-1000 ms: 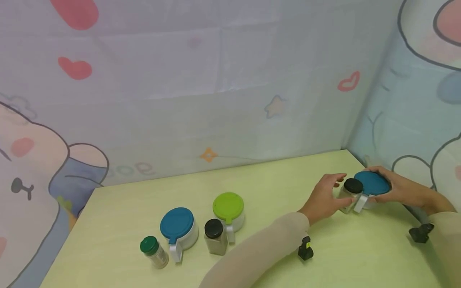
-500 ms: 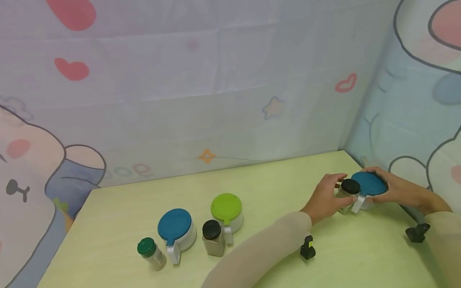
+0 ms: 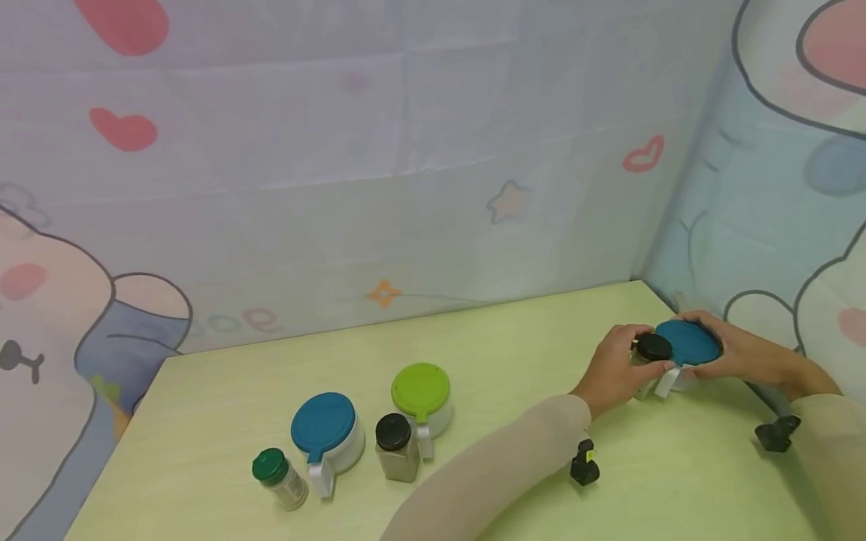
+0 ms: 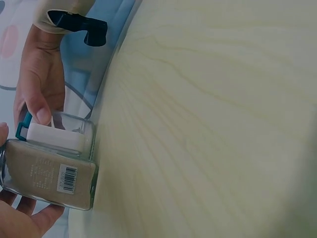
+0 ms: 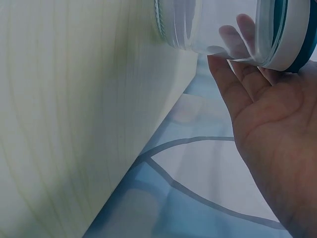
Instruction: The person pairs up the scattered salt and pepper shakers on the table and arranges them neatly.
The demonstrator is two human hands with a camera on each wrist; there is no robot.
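Observation:
At the table's right end in the head view, my left hand [image 3: 612,370] grips a square spice jar with a black cap [image 3: 653,347], thumb in front and fingers behind. Brownish powder and a barcode label show on this spice jar [image 4: 47,173] in the left wrist view. Right beside it stands a clear seasoning pot with a blue lid [image 3: 688,343] and white handle. My right hand [image 3: 740,349] holds that pot from the right, its fingers curled round the far side. Through the pot's glass wall [image 5: 208,25], fingertips are visible in the right wrist view.
Left of my left sleeve stand a green-lidded pot [image 3: 421,389], another black-capped jar [image 3: 399,454], a second blue-lidded pot [image 3: 325,424] and a green-capped shaker [image 3: 280,481]. Printed cloth [image 3: 338,188] hangs behind the pale table [image 3: 541,323] and along its right side.
My left fingers and thumb have closed in on the black-capped jar, which sat between spread fingers before. The right hand stays on the blue-lidded pot. The head view has shifted slightly.

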